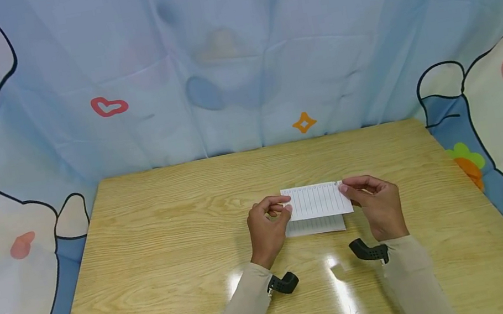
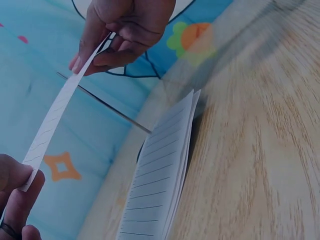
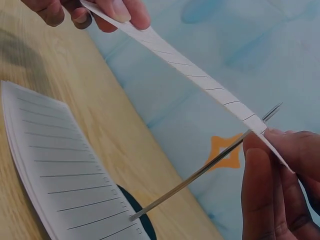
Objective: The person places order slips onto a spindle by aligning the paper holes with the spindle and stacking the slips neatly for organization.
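A lined white paper sheet [image 1: 315, 202] is stretched level between the two hands. My left hand [image 1: 266, 230] pinches its left end between thumb and fingers, and my right hand [image 1: 384, 206] pinches the right end. Below it, a stack of lined sheets [image 3: 55, 165] lies at the table, pierced near one edge by a thin metal spike [image 3: 192, 177]. The spike's tip shows above the held sheet, close to the right fingers; whether it passes through the paper I cannot tell for certain. Part of a dark base [image 3: 142, 216] peeks out from under the stack.
A wooden table [image 1: 170, 238] carries everything. Behind and at both sides hangs a blue cloth [image 1: 226, 71] printed with cartoon animals. Each wrist wears a black camera mount, such as the left mount [image 1: 284, 283].
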`<action>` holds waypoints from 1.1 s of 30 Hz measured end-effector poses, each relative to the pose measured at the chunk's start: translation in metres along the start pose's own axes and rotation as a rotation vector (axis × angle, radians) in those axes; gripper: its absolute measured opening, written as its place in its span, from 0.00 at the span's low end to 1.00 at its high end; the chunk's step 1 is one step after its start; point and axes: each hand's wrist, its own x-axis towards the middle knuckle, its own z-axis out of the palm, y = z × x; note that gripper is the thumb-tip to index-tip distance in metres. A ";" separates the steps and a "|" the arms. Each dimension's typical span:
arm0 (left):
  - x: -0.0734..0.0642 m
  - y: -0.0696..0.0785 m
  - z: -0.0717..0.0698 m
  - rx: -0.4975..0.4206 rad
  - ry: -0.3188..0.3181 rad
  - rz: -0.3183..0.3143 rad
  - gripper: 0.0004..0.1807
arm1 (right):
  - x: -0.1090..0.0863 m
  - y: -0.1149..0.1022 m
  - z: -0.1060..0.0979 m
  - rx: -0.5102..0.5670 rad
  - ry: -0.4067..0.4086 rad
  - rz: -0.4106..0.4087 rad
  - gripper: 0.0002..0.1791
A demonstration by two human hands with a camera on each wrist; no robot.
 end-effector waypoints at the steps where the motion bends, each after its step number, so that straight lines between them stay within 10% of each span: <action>1: 0.000 -0.001 0.000 0.007 0.001 0.000 0.08 | 0.000 0.001 0.000 -0.006 0.003 0.005 0.12; 33: -0.005 -0.024 0.005 0.129 -0.006 -0.056 0.08 | 0.007 0.039 -0.002 -0.149 0.049 0.052 0.07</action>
